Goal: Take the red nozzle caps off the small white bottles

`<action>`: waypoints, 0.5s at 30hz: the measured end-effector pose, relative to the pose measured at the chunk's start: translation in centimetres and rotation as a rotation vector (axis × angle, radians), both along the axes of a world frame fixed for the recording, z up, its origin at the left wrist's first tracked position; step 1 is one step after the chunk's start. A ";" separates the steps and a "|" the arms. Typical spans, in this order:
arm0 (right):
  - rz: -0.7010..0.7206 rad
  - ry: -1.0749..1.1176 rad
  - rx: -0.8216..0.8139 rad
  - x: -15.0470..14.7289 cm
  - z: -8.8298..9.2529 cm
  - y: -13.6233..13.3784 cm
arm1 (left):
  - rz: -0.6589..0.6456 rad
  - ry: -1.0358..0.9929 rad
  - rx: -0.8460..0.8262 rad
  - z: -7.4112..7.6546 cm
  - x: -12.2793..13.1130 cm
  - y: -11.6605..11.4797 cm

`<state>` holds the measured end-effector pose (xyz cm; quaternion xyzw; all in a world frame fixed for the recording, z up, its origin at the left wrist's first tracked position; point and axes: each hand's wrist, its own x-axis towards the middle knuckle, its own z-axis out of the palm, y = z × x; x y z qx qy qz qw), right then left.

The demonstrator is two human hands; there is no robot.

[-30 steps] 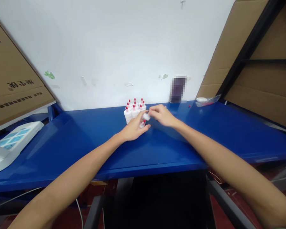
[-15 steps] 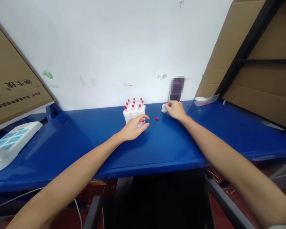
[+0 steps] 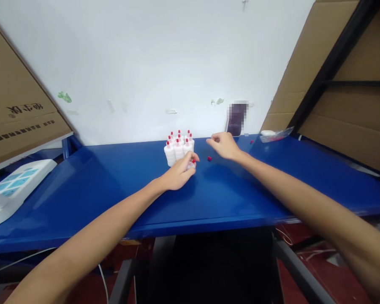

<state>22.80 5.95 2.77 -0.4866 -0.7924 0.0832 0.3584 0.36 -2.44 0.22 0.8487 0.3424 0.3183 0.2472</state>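
My left hand (image 3: 179,171) is curled round a whitish, translucent nozzle cap (image 3: 192,165) with a red tip; most of it is hidden by the fingers. Just behind this hand stand several white squeeze bottles (image 3: 170,155) in a tight group, each with a red-tipped nozzle. My right hand (image 3: 224,145) hovers over the table to the right of the bottles, its fingers bent and pinched together. Whatever may be in that pinch is hidden. Between the two hands lies a small red tip cap (image 3: 209,158).
The blue table (image 3: 114,181) meets a white wall. A phone-like dark object (image 3: 236,122) leans there. Farther right are another red cap (image 3: 251,142) and a clear plastic bag (image 3: 278,135). A white device (image 3: 22,185) stands left, below a cardboard box (image 3: 22,97).
My right hand has moved left from its spot before the dark object, and the white round piece at its fingertips no longer shows. My left fingers have closed further round the nozzle cap.
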 end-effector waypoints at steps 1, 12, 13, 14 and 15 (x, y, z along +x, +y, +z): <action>0.069 0.033 0.018 -0.4 -0.1 -0.7 | 0.002 0.012 0.020 0.0 0.2 -0.1; 0.448 -0.117 0.085 -0.8 -1.6 -6.0 | -0.052 0.004 0.005 -0.8 0.8 0.0; 0.448 -0.114 0.097 -1.0 -1.4 -6.1 | -0.037 0.006 0.023 -0.9 0.8 0.0; 0.456 -0.109 0.107 -1.1 -1.3 -6.3 | -0.025 0.005 0.039 -1.0 0.7 0.1; 0.467 -0.102 0.114 -1.3 -1.1 -6.4 | -0.016 0.002 0.052 -1.0 0.7 0.1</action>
